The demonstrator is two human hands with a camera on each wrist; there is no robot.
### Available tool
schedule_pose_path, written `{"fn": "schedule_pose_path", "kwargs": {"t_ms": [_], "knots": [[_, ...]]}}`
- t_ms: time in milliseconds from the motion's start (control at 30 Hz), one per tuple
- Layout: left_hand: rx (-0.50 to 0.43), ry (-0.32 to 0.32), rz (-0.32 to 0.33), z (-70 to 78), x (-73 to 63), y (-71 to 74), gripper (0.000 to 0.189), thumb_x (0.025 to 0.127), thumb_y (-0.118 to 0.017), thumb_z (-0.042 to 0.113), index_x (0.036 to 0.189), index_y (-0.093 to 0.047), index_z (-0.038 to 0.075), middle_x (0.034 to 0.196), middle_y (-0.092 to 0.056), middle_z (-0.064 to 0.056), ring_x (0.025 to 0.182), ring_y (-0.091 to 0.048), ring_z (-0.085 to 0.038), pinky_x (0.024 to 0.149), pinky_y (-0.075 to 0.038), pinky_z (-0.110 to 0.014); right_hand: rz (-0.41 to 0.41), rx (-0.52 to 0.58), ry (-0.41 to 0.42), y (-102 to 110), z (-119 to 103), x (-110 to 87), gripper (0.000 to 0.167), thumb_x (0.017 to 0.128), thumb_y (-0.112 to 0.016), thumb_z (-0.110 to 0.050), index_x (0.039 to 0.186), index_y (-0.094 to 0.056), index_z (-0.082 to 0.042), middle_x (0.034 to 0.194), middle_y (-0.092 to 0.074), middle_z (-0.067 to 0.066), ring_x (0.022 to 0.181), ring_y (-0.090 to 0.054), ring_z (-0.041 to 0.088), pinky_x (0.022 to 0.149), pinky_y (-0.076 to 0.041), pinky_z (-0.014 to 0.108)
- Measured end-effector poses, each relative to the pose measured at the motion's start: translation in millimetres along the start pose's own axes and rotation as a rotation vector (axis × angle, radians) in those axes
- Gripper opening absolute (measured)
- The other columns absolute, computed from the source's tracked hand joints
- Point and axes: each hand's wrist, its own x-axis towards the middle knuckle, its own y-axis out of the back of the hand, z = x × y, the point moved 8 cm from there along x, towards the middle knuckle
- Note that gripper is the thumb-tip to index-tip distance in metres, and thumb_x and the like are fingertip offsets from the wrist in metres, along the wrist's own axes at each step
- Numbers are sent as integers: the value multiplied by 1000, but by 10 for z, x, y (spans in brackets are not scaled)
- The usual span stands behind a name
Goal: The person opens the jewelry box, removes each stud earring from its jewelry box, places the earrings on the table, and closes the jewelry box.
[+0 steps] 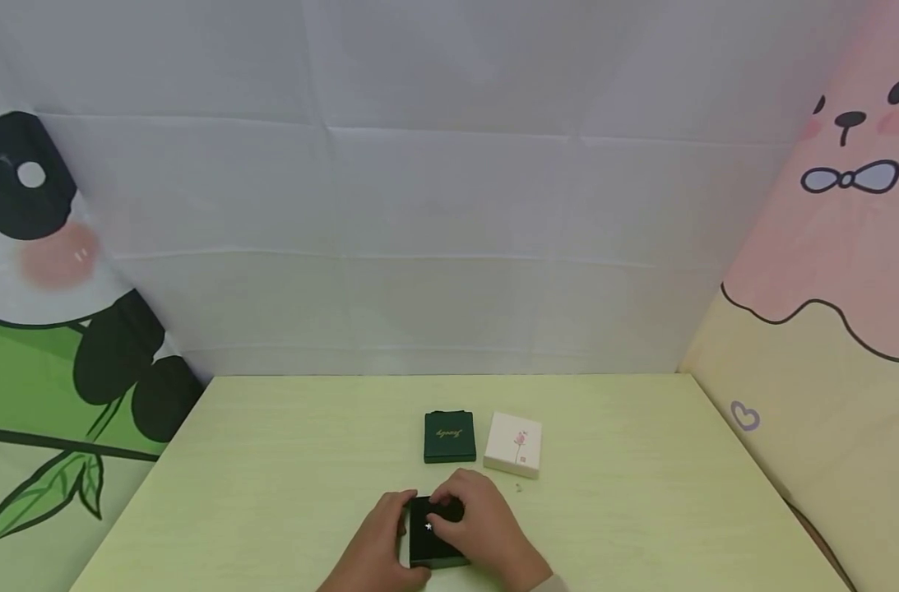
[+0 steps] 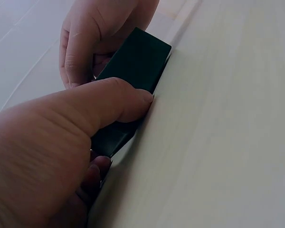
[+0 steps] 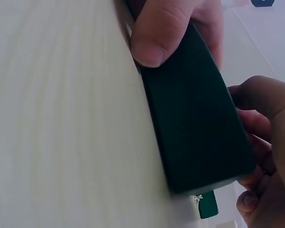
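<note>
A small dark green jewelry box with a black inner pad lies on the near part of the table. My left hand grips it from the left, thumb along its near side, as the left wrist view shows too. My right hand is over the pad with curled fingers. Its thumb is beside a small silver star-shaped piece on the pad; whether its fingertips pinch anything is hidden. In the right wrist view the box's green side covers the fingertips' work.
Behind the hands lie a green square piece with gold lettering and a white box with a pink flower print. A tiny shiny item lies in front of the white box. Printed cloth walls surround the pale table.
</note>
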Motion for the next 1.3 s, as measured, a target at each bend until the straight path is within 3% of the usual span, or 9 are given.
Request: {"fn": "schedule_pose_path", "kwargs": {"t_ms": [333,567,800,967,1300], "knots": [[11,-23,-3,-4,16,1,95,69,-90,38,145,-45,3,119,-49,-1,96,-48,-16,77,-48,-33,-4,-125,75,-92,-81,31,13,88,-80,-32,100,-78,-25,91,-61,-19,89,-56,3,84,-49,31],[10,-1,-11,-29,16,-11,96,71,-90,39,147,-44,3,121,-50,-1,97,-49,-17,78,-48,-34,-5,-184,129,-115,-125,17,14,89,-80,-31,101,-80,-24,92,-61,-19,90,-54,3,83,-48,29],[1,35,-28,-32,34,-23,97,71,-92,40,147,-44,4,124,-50,-3,100,-50,-20,81,-49,-39,-3,-234,149,-114,-142,0,11,89,-81,-30,99,-82,-25,90,-60,-20,86,-51,2,77,-45,24],[11,23,-22,-19,16,-15,96,71,-91,39,147,-44,4,125,-50,-3,100,-50,-19,81,-49,-38,9,-255,168,-106,-167,-11,7,88,-81,-28,94,-84,-27,88,-61,-20,85,-50,2,75,-43,22],[2,31,-21,-9,-10,5,96,71,-92,39,147,-44,4,123,-50,-2,100,-50,-19,81,-49,-37,-47,-262,158,-87,-166,-9,4,88,-83,-29,91,-84,-28,87,-59,-22,86,-49,0,77,-42,23]]}}
